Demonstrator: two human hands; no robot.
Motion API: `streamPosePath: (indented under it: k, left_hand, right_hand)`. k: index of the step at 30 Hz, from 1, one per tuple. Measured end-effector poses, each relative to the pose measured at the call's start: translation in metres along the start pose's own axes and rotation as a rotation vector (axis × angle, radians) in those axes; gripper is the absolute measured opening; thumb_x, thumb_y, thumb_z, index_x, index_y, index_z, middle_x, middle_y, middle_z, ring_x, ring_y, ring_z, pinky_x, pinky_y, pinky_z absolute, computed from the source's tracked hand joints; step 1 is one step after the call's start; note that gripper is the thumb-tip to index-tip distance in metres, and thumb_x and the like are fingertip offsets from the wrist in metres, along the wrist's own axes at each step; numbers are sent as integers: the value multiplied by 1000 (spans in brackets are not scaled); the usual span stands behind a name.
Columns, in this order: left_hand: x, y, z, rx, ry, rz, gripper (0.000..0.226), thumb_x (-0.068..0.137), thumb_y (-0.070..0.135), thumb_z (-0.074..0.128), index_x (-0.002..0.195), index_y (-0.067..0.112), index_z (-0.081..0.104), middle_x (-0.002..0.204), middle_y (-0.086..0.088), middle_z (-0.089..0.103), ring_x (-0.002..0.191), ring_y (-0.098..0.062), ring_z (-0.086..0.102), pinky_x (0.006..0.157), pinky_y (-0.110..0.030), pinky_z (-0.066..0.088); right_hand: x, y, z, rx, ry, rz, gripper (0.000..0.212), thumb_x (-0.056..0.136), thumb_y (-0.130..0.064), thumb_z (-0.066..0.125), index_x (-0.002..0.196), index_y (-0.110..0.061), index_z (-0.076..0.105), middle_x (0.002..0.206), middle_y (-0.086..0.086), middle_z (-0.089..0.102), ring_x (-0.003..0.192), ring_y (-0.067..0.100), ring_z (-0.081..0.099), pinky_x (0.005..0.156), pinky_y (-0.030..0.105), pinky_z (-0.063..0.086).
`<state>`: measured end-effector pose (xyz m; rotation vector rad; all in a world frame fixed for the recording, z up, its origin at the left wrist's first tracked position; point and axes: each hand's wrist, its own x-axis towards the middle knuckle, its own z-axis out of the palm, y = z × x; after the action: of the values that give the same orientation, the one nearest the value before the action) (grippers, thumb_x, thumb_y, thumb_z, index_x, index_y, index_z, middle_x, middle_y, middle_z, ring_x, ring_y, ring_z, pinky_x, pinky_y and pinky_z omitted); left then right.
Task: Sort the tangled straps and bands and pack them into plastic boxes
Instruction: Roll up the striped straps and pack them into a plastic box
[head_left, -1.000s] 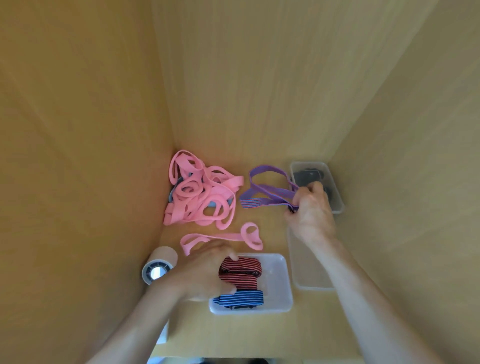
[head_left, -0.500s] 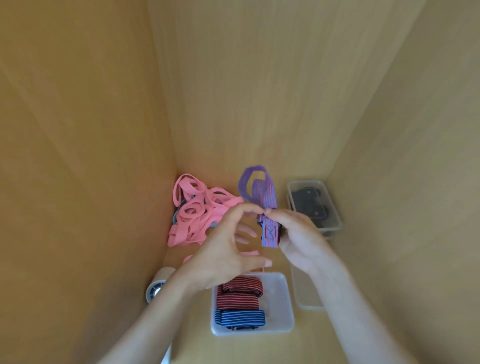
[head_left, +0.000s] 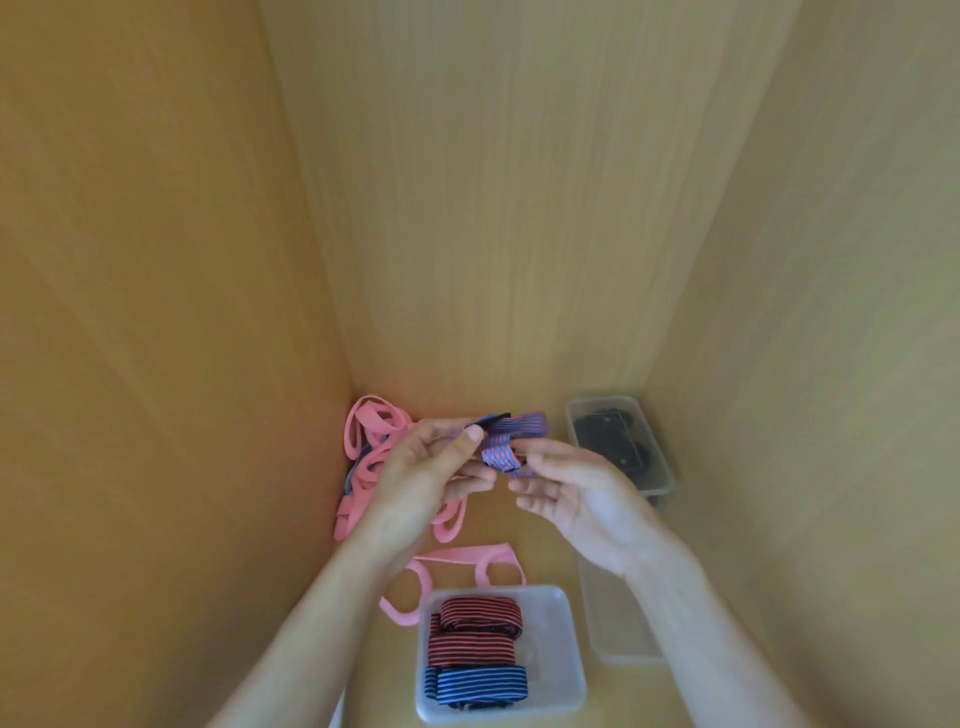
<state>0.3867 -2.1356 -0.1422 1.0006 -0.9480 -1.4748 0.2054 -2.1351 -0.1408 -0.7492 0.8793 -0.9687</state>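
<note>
From the head camera I see inside a yellowish wooden compartment (head_left: 493, 208), and both bare hands are raised above its floor (head_left: 545, 540).

The left hand (head_left: 431, 478) has its fingers curled. Its thumb presses on top of a short woven strap with thin red and blue stripes (head_left: 511, 428), so this hand pinches the strap. The strap is folded, held in the air between the two hands, and near the back wall.

The right hand (head_left: 576, 493) is turned palm up with its fingers half bent and a little spread. Its upper fingertips (head_left: 530, 448) are at the lower end of the strap. I cannot tell whether they pinch it or only touch it.

Behind the left hand, a tangled heap of pink elastic bands (head_left: 371, 421) lies in the back left corner. One loose pink band (head_left: 467, 556) lies apart on the floor, nearer to me.

Just in front of this band stands a clear rectangular plastic box (head_left: 569, 623). Inside it are two rolled red-striped straps (head_left: 478, 613) and, next to them, one rolled blue-striped strap (head_left: 478, 683).

In the back right corner stands another clear plastic box (head_left: 660, 467) with dark objects (head_left: 608, 436) inside; what they are I cannot tell. Between the two boxes, along the right wall, lies a flat clear plastic piece (head_left: 618, 639), partly hidden by the right forearm.
</note>
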Motion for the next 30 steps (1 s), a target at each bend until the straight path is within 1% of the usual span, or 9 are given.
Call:
streamPosePath:
  k: [3,6,8,9,13,18,21,24,30]
  left_hand:
    - [1,-3,0,-116,-6,-64,32,82,25,68,106,7,57,80,-12,73,61,-17,70,62,-28,60]
    - [2,-4,1,-112,16,-85,20,92,21,64,105,8,56,83,-15,73,59,-19,70,58,-28,60]
    - [3,-3,2,-34,49,-71,19,97,21,61,107,5,56,86,-16,73,56,-20,69,56,-28,60]
    - [4,-1,3,13,67,-58,21,98,21,61,108,4,56,87,-17,72,55,-20,68,55,-28,59]
    - [8,8,5,114,122,-2,19,98,18,61,104,1,55,75,-16,67,48,-18,66,50,-27,58]
    - [16,16,0,132,186,37,17,97,16,64,102,2,57,70,-14,64,47,-16,63,46,-24,54]
    - [20,18,0,146,210,67,17,94,17,68,99,2,61,68,-11,68,51,-16,66,46,-23,52]
    - [25,22,0,157,168,102,15,90,10,71,99,0,64,68,-8,72,56,-15,69,48,-22,53]
    - [33,33,6,228,108,193,9,91,0,68,93,9,68,71,-7,73,61,-17,69,53,-28,56]
  right_hand:
    - [-4,6,2,-237,-4,-76,38,85,9,65,122,2,65,94,18,62,81,19,62,72,26,51]
    - [-5,11,7,-419,122,-155,29,89,5,68,118,1,66,92,20,63,82,25,62,75,32,51]
    - [-5,12,10,-442,166,-195,18,92,5,66,110,3,67,81,18,63,70,24,61,71,35,51]
    - [-5,13,11,-442,183,-212,14,93,5,64,107,3,67,76,15,64,63,19,60,66,32,51]
    - [-4,8,12,-396,235,-254,13,92,8,63,96,-3,68,66,3,66,49,7,55,53,20,48]
    - [-3,-1,10,-336,236,-299,27,92,9,62,106,-12,70,65,4,61,51,12,53,56,22,47]
    - [-2,-6,10,-251,213,-271,28,92,9,59,107,-11,73,69,6,64,54,14,53,57,24,48]
    - [-2,-14,13,-129,166,-221,25,93,8,57,108,-4,73,75,10,67,55,13,55,56,23,51]
    - [-3,-35,15,3,88,-212,28,88,8,60,97,-10,79,73,12,68,54,18,60,55,26,53]
